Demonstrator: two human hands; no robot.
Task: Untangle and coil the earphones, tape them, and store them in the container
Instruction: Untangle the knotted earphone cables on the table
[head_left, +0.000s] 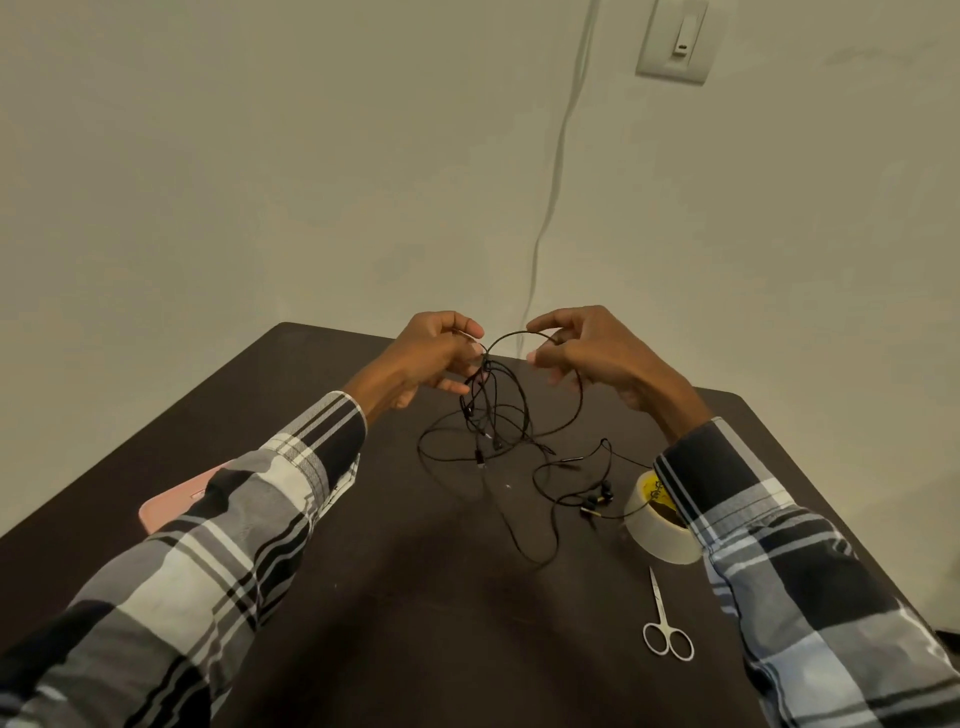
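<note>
Earphones (498, 415) up off the table (363, 597), black cable in a tangle between both hands! Left hand (431, 358) pinches the cable at the top of the knot, fingers curled in. Right hand (587, 353) grips the other end of a short arc of cable, thumb and forefinger closed on it. Loops hang below the hands and trail onto the dark surface, the earbuds (597, 501) lying under the right wrist, just beside a tape roll (657, 525). Scissors (665, 618) sit nearer the body, below the right forearm. Pink container (171, 501) peeks out beneath the left sleeve (234, 519).
</note>
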